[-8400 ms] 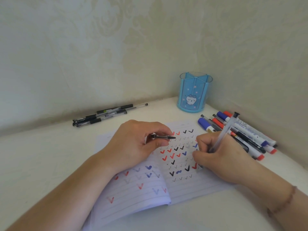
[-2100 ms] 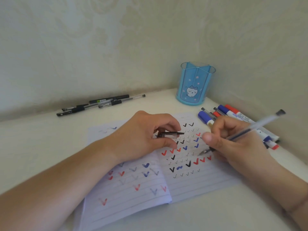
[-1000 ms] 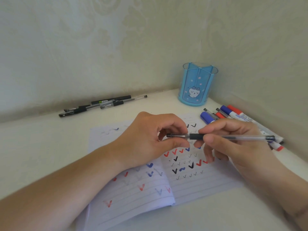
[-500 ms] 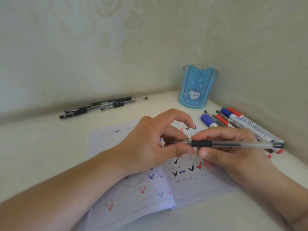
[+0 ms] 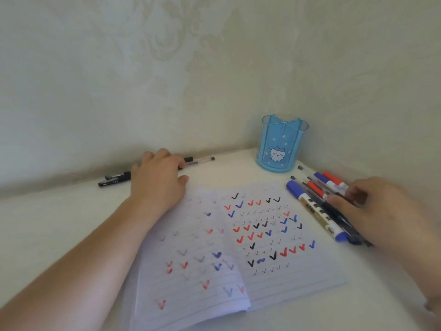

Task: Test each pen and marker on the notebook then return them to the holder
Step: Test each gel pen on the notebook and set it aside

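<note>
Notebook (image 5: pixel 238 259) lies open on the table (image 5: pixel 47 223), pages full of red, blue and black ticks. All places below are relative to the notebook.

Left hand (image 5: pixel 158 180) sits just past the top-left corner, palm down over the black pens (image 5: pixel 114 180) by the wall. Fingers bent over the pen bunch, thumb out toward the page; whether it pinches one can't be told, the hand hides the contact. One clear pen (image 5: pixel 200 160) sticks out beyond the hand, pointing toward the holder.

Right hand (image 5: pixel 381 216) is off the right edge, resting on the marker pile (image 5: pixel 317 201). Fingers curled down onto a dark pen (image 5: pixel 338 217) lying along the pile, thumb tip pressed to it; looks like a loose pinch, blurred. Blue-capped and red-capped markers lie side by side, touching, slanted away from the top-right corner.

Holder (image 5: pixel 281 146), blue see-through with a cartoon face, stands upright beyond the top-right corner, near the wall corner, apart from both hands. Dividers visible inside, nothing seen in it.
</note>
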Demonstrator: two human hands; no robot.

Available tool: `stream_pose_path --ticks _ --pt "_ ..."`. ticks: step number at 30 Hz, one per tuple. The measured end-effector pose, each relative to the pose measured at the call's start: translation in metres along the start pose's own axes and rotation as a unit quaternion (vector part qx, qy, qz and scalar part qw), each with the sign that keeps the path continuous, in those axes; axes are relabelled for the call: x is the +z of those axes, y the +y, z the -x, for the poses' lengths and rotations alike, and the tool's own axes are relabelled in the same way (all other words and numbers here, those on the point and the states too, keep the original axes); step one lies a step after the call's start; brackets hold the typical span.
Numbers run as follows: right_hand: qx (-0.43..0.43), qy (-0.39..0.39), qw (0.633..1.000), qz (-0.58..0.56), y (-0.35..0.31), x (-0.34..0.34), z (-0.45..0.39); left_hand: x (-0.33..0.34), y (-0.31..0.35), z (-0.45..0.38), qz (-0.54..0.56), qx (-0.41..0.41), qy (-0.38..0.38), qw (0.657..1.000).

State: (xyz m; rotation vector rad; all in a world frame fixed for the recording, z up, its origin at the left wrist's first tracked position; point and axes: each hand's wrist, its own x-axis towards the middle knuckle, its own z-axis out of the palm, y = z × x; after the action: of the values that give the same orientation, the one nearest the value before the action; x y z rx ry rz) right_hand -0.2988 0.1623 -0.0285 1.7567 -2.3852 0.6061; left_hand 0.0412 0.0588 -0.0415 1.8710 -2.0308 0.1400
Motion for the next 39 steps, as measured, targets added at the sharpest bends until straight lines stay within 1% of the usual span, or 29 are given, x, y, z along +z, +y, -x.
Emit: stream_pose_path --ticks 1,3,7,10,12,16,21,26,28,29,30,31,32,33,34,35,36,37,38,39 --pt "0.008 -0.009 1.0 0.027 -0.002 0.001 0.001 0.0 -0.005 -0.002 -0.013 -0.025 -0.001 1.0" --pt "0.014 -0.017 0.999 0.045 -0.005 0.001 0.004 0.001 -0.011 -0.005 -0.026 -0.056 0.002 0.998" --pt "0.013 -0.017 0.999 0.036 -0.005 0.002 0.004 0.007 -0.014 -0.008 -0.017 -0.077 0.002 0.997" --pt "0.009 -0.002 1.0 0.026 -0.005 0.002 0.005 0.009 -0.014 -0.01 -0.007 -0.077 0.023 0.997" --pt "0.002 0.007 1.0 0.014 -0.006 0.002 0.006 0.01 -0.015 -0.011 -0.019 -0.078 0.035 0.996" --pt "-0.01 0.017 1.0 -0.007 -0.01 0.0 0.009 0.013 -0.015 -0.011 -0.044 -0.091 0.013 0.995" --pt "-0.024 0.026 0.998 -0.044 -0.016 -0.003 0.012 0.021 -0.015 -0.013 -0.056 -0.08 0.024 0.995" --pt "-0.033 0.051 0.996 -0.067 -0.021 -0.005 0.016 0.018 -0.014 -0.014 -0.036 -0.061 0.036 0.997" --pt "-0.052 0.077 0.992 -0.084 -0.025 -0.007 0.018 0.013 -0.009 -0.014 0.0 -0.03 0.071 0.997" --pt "-0.067 0.089 0.989 -0.101 -0.027 -0.007 0.021 0.009 -0.005 -0.014 0.047 0.001 0.093 0.995" --pt "-0.09 0.094 0.984 -0.123 -0.028 -0.006 0.022 0.004 0.001 -0.011 0.12 0.041 0.103 0.987" --pt "-0.117 0.087 0.978 -0.147 -0.03 -0.004 0.024 -0.003 0.01 -0.006 0.212 0.082 0.091 0.969" --pt "-0.152 0.063 0.971 -0.175 -0.032 -0.002 0.026 -0.01 0.021 0.003 0.304 0.123 0.058 0.943" --pt "-0.192 0.027 0.959 -0.208 -0.035 0.0 0.029 -0.017 0.034 0.013 0.375 0.164 0.015 0.912" --pt "-0.231 -0.009 0.942 -0.243 -0.037 0.003 0.032 -0.022 0.045 0.025 0.418 0.202 -0.034 0.885" --pt "-0.259 -0.046 0.924 -0.279 -0.039 0.005 0.035 -0.024 0.055 0.036 0.432 0.238 -0.085 0.866" --pt "-0.285 -0.069 0.904 -0.311 -0.044 0.004 0.038 -0.025 0.062 0.046 0.423 0.274 -0.129 0.854" --pt "-0.303 -0.08 0.889 -0.334 -0.047 0.002 0.04 -0.024 0.067 0.055 0.395 0.315 -0.155 0.849" --pt "-0.326 -0.066 0.88 -0.339 -0.049 0.001 0.041 -0.023 0.07 0.062 0.357 0.36 -0.161 0.846" --pt "-0.344 -0.039 0.873 -0.342 -0.053 0.0 0.044 -0.022 0.072 0.066 0.323 0.406 -0.151 0.841"
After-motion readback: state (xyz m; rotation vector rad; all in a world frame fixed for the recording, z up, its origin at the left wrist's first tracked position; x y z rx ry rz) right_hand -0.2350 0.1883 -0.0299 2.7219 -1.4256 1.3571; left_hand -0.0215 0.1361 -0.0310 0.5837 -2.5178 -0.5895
